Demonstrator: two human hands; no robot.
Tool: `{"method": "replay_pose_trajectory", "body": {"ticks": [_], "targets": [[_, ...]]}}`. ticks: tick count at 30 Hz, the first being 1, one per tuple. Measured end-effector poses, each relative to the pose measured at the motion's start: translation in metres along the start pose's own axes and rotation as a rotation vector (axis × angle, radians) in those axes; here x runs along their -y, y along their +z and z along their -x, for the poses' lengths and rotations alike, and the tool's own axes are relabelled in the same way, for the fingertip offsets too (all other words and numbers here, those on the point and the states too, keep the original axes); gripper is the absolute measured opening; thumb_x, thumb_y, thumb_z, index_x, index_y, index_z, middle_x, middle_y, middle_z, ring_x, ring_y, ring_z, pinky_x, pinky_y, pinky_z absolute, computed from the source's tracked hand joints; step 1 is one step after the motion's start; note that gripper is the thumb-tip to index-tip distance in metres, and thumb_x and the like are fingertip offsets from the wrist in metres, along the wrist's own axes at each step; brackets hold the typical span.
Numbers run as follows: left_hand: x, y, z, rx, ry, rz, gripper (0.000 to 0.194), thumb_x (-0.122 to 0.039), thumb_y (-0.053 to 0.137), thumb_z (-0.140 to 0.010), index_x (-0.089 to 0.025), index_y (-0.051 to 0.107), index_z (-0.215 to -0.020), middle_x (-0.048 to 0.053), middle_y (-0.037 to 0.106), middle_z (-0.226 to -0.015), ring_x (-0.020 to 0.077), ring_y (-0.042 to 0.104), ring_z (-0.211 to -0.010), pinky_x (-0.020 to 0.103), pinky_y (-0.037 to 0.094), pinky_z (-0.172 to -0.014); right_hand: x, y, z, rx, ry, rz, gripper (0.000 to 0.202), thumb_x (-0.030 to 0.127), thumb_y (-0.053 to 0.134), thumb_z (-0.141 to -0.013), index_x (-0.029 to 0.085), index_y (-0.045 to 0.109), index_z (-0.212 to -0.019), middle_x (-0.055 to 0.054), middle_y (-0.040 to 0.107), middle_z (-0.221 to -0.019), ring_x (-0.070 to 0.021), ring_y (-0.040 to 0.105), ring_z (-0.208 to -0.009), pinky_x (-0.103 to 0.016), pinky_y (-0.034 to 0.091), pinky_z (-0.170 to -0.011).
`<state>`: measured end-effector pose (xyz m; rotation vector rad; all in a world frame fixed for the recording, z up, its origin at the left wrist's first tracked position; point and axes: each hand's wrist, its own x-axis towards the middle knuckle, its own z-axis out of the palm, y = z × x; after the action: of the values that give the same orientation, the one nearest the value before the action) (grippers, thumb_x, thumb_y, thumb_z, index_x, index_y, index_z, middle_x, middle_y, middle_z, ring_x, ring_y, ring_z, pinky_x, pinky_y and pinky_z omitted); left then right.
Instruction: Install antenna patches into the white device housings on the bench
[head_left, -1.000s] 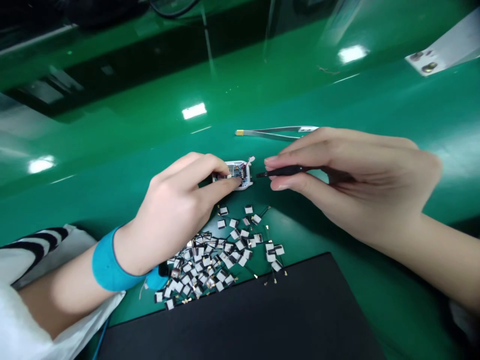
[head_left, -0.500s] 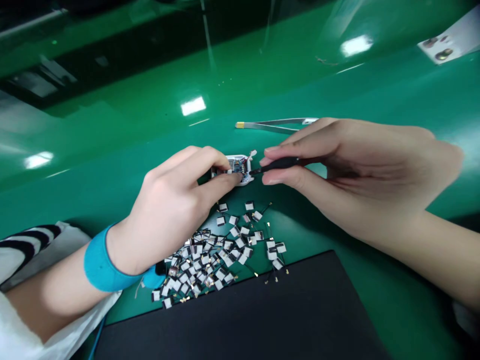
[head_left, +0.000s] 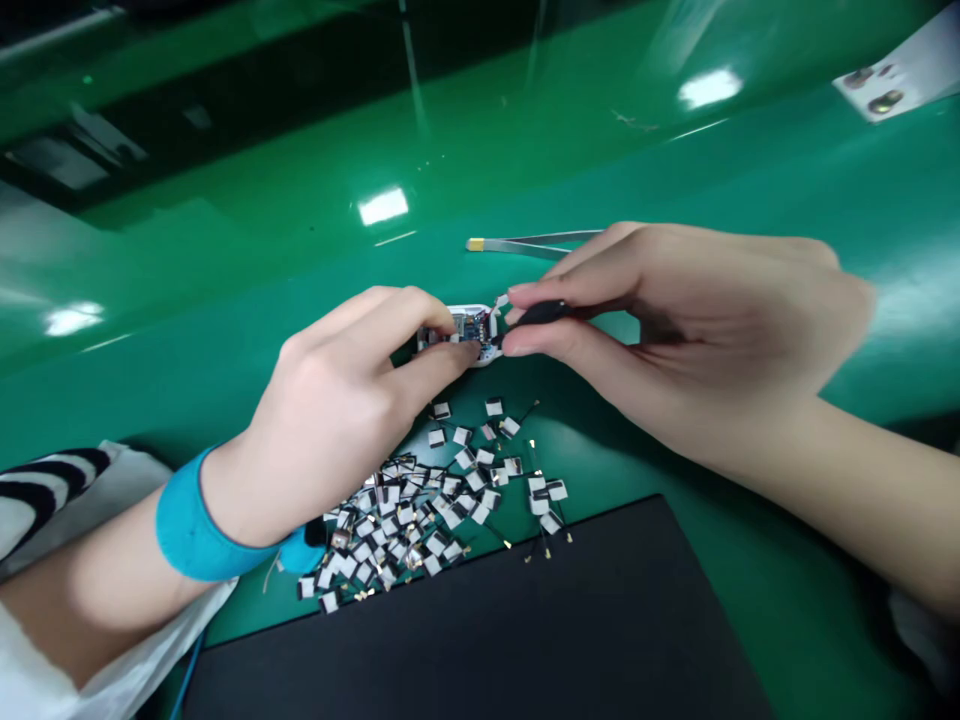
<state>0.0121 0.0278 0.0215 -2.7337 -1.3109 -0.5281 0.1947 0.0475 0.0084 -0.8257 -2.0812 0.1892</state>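
Observation:
My left hand point(head_left: 349, 385) is closed, its thumb and fingers gripping a small white device housing point(head_left: 472, 326). Inside the housing a blue circuit board shows, partly covered by my fingertips. From the right, my right hand point(head_left: 697, 310) pinches a slim black tool point(head_left: 545, 312). The tool's tip points at the housing's right end; whether it touches the board I cannot tell. A small pale piece point(head_left: 502, 300) sticks out at the housing's upper right corner. Just behind my right hand lie metal tweezers point(head_left: 525, 244) with a yellow tip, partly hidden by that hand.
Many small white-and-black tabs point(head_left: 390, 510), with thin black leads and gold ends, are scattered on the green table in front of the housing. A black mat point(head_left: 480, 640) lies at the near edge. A blue band point(head_left: 202, 520) circles my left wrist. A white object point(head_left: 900, 80) stands far right.
My right hand has moved left with the black tool, bringing its fingertips closer to the housing. My left hand still holds the housing; the whole view has shifted slightly.

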Motion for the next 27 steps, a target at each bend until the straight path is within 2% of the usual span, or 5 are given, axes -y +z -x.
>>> {"method": "replay_pose_trajectory", "body": {"ticks": [3,10,17,22,27], "targets": [[0.0002,0.0005,0.0009,0.018,0.016,-0.021,0.018,-0.023,0.041,-0.086,-0.022,0.059,-0.081,0.0,0.058,-0.082,0.0125,0.055,-0.078,0.024,0.045,-0.065,-0.0004,0.003,-0.0015,-0.001,-0.021,0.025,0.012,0.026,0.058,-0.076,0.019,0.054,-0.067,0.005,0.064,-0.069,-0.0094,0.061,-0.072,-0.021,0.05,-0.063],[0.004,0.0023,0.0051,-0.011,0.121,-0.131,0.017,-0.02,0.042,-0.085,-0.022,0.058,-0.081,0.001,0.059,-0.085,0.015,0.056,-0.077,0.026,0.043,-0.057,-0.0021,0.0054,-0.0024,-0.007,-0.106,0.029,0.012,0.023,0.057,-0.076,0.018,0.054,-0.066,0.002,0.063,-0.066,-0.0089,0.061,-0.068,-0.02,0.049,-0.059],[0.005,0.0027,0.0055,0.004,0.12,-0.113,0.023,-0.019,0.036,-0.086,-0.022,0.058,-0.079,0.001,0.058,-0.086,0.0154,0.057,-0.081,0.027,0.046,-0.06,0.0008,0.0039,-0.003,0.037,-0.153,0.083,0.011,0.021,0.056,-0.077,0.02,0.052,-0.066,0.003,0.061,-0.066,-0.0082,0.059,-0.066,-0.018,0.047,-0.054],[0.0042,0.0016,0.0031,0.013,0.101,-0.088,0.023,-0.02,0.037,-0.086,-0.021,0.06,-0.082,0.003,0.059,-0.085,0.0165,0.057,-0.077,0.028,0.045,-0.058,0.0005,0.0046,-0.0015,-0.052,-0.041,0.033,0.017,0.023,0.055,-0.077,0.02,0.044,-0.066,0.003,0.058,-0.064,-0.0072,0.057,-0.065,-0.019,0.047,-0.055],[0.004,0.0026,0.0019,0.007,0.105,-0.096,0.024,-0.021,0.037,-0.087,-0.023,0.06,-0.082,0.002,0.059,-0.084,0.0155,0.056,-0.076,0.027,0.044,-0.059,-0.0007,0.0079,-0.0013,-0.1,-0.1,-0.013,0.019,0.019,0.061,-0.072,0.018,0.044,-0.064,0.002,0.057,-0.059,-0.0092,0.057,-0.061,-0.02,0.043,-0.048]]}}
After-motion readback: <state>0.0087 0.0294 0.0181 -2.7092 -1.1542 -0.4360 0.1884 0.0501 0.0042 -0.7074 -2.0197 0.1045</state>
